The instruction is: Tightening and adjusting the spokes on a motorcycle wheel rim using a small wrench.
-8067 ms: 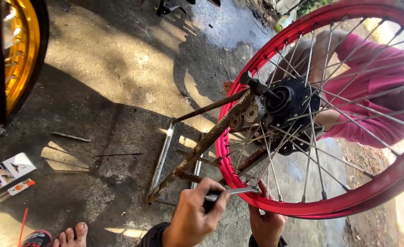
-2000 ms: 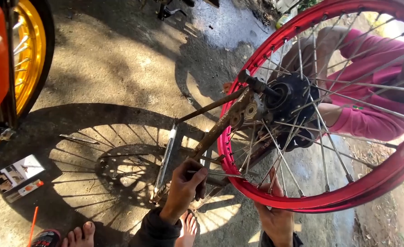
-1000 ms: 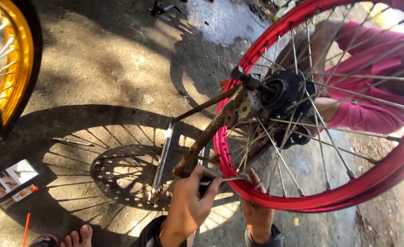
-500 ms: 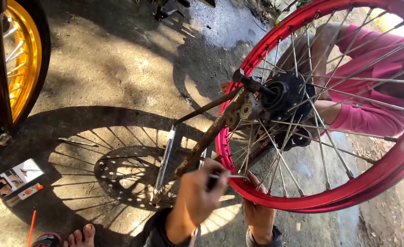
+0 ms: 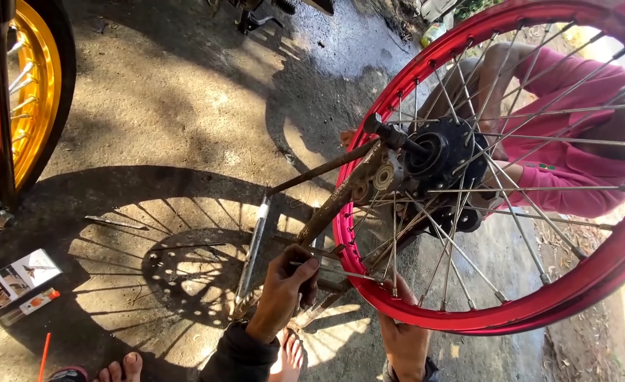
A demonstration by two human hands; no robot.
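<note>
Nearest, my left hand [image 5: 284, 290] pinches a thin spoke tool [image 5: 330, 270]; my right hand [image 5: 403, 338] grips the red rim [image 5: 468, 318] from below. Beyond, the wheel sits on its rusty stand [image 5: 340, 194]: rigid, fairly light, best held by the rim

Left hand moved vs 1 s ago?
Barely. The left hand still grips the thin tool just left of the red rim, by the stand.

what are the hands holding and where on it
Left hand pinches a thin spoke tool by its near end; right hand grips the red rim at the bottom.
</note>
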